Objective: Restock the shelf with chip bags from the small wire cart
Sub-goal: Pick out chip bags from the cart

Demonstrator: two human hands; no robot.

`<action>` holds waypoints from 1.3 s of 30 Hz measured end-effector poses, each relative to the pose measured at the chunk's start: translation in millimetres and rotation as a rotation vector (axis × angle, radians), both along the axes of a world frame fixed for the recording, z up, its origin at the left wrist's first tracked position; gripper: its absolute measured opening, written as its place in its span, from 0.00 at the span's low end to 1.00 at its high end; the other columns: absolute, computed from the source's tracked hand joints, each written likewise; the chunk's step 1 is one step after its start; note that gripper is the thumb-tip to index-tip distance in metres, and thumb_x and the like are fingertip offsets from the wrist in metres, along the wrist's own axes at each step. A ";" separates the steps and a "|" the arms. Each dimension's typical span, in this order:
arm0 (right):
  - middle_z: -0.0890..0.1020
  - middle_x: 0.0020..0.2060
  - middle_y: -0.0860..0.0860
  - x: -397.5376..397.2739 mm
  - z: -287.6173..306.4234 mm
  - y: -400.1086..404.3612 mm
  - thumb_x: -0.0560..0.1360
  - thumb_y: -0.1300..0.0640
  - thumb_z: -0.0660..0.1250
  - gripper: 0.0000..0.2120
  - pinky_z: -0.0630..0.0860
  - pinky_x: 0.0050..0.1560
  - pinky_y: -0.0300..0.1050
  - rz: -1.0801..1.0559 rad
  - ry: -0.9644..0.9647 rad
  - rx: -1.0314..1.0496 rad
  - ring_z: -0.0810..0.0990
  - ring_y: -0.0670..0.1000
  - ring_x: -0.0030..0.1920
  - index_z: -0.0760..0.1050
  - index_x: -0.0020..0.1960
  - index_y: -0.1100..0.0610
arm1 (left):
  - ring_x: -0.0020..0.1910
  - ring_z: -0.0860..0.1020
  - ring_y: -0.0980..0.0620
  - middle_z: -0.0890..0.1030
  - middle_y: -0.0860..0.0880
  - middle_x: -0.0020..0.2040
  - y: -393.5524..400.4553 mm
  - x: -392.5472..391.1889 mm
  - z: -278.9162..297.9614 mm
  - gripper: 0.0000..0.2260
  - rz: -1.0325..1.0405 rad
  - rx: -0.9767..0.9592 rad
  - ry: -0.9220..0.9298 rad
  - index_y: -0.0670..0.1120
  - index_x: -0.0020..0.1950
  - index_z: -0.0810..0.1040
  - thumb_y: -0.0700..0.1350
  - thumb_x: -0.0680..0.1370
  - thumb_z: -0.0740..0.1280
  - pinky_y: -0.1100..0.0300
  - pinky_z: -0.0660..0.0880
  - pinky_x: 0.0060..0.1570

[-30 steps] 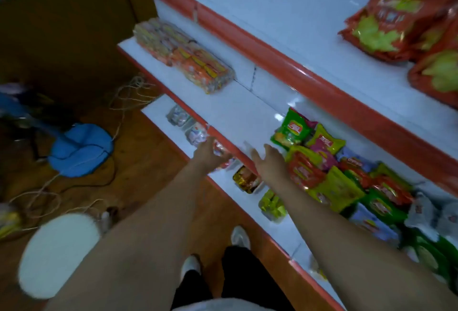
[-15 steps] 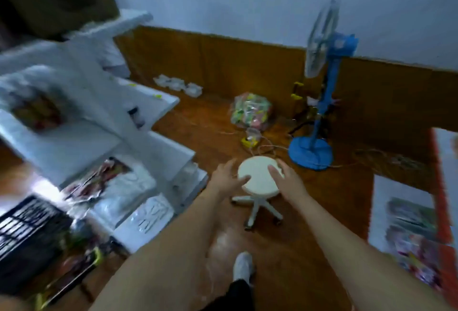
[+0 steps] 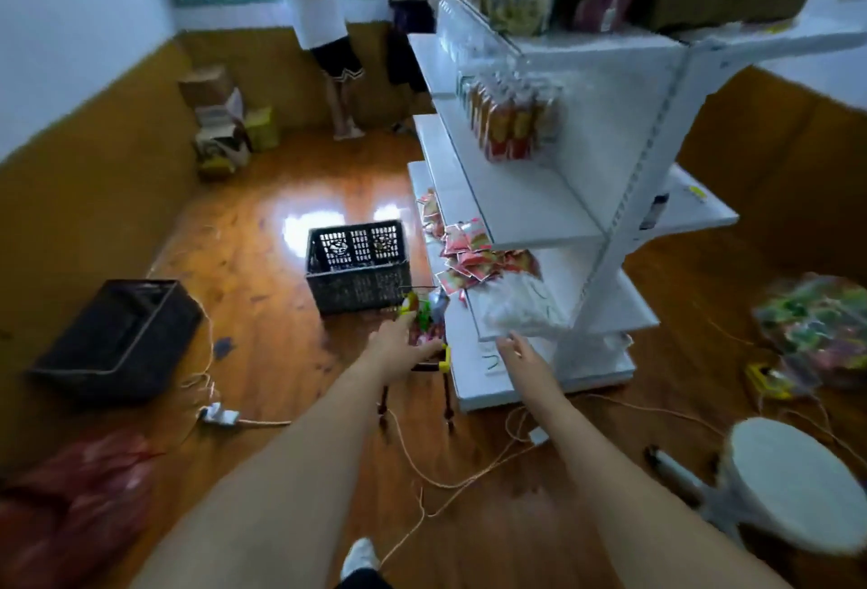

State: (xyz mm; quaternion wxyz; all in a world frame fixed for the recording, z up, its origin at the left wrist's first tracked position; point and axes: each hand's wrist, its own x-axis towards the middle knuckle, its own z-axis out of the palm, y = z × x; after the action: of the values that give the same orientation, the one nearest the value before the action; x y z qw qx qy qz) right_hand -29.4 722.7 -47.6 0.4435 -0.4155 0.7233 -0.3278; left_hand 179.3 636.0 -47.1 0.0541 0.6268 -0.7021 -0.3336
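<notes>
The small wire cart [image 3: 443, 356] with yellow corners stands on thin legs by the end of the white shelf unit [image 3: 605, 232]. Colourful chip bags [image 3: 424, 314] stick up out of it. My left hand [image 3: 399, 344] reaches over the cart's near side with fingers spread, touching or just above the bags; a grip is not visible. My right hand [image 3: 520, 351] hovers open to the right of the cart, in front of the lowest shelves. Red snack packets [image 3: 469, 255] lie on a low shelf.
A black plastic crate [image 3: 359, 267] sits behind the cart and a dark bin [image 3: 117, 340] to the left. Cords [image 3: 450, 480] and a power strip [image 3: 220, 415] trail over the wooden floor. A white stool [image 3: 793, 494] stands right. A person [image 3: 323, 25] stands by the window.
My view has swung from the chip shelf, past the stool and fan, round to the cart. Both hands, held out empty throughout, now reach toward the cart.
</notes>
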 end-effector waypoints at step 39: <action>0.77 0.62 0.57 42.9 -510.1 -548.6 0.75 0.45 0.68 0.28 0.69 0.52 0.46 -0.320 0.207 0.357 0.76 0.59 0.61 0.68 0.68 0.60 | 0.57 0.78 0.44 0.77 0.45 0.59 -479.5 -13.0 -509.6 0.17 0.266 0.103 0.068 0.45 0.66 0.73 0.51 0.80 0.63 0.52 0.76 0.53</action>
State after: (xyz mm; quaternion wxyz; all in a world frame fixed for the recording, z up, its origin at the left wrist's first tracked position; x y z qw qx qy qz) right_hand 13.5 174.1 -557.8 0.3758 -0.2423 0.8678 -0.2168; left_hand 166.3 156.4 -556.7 0.0893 0.7047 -0.5925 -0.3801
